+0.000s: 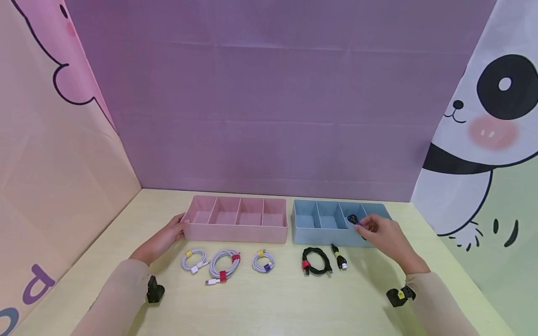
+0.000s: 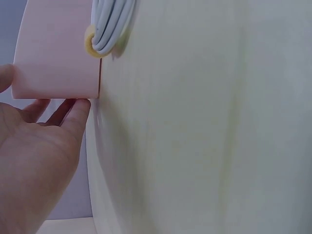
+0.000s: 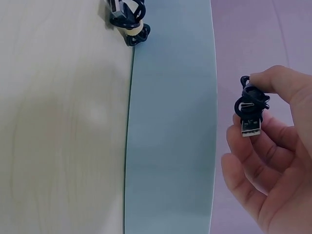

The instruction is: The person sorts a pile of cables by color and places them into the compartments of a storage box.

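Note:
My left hand (image 1: 170,232) holds the left end of a pink divided box (image 1: 235,233), its thumb at the rim and its fingers against the end wall (image 2: 56,92). My right hand (image 1: 384,235) pinches a small bundled black USB cable (image 3: 251,109) between thumb and fingers. In the head view this cable overlaps the third compartment from the left of a blue divided box (image 1: 328,237). The metal USB plug (image 3: 251,129) points toward the palm side in the right wrist view.
In front of the pink box lie several coiled white cables (image 1: 224,266) with coloured ties. A black coiled cable (image 1: 316,261) with a red tie and a small black USB cable (image 1: 338,257) lie before the blue box. A purple backdrop (image 1: 269,116) stands behind.

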Demonstrator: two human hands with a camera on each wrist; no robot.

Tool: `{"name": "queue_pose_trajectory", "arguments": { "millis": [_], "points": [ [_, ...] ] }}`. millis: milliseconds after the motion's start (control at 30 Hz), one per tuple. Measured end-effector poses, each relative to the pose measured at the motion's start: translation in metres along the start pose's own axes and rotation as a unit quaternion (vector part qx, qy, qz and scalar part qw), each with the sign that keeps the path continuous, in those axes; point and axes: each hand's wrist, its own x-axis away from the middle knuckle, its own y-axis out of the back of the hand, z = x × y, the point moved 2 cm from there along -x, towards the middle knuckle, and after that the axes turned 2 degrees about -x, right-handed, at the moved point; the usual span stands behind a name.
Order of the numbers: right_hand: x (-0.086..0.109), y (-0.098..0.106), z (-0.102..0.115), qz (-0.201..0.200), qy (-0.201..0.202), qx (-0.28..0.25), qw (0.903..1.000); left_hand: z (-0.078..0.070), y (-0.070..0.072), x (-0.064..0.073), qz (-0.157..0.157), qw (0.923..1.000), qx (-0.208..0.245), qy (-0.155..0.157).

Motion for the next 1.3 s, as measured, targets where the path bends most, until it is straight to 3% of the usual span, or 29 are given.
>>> {"name": "queue_pose_trajectory", "arguments": {
  "millis": [500, 1300],
  "points": [
    [-0.009, 0.004, -0.002, -0.031, 0.002, 0.000, 0.9995, -0.004, 0.001, 0.002, 0.002, 1.0000, -0.004, 0.003],
    [-0.021, -0.004, -0.013, -0.033, -0.006, -0.010, 0.9994, -0.001, 0.000, 0.001, -0.001, 0.9999, 0.010, -0.003]
  ]
}}
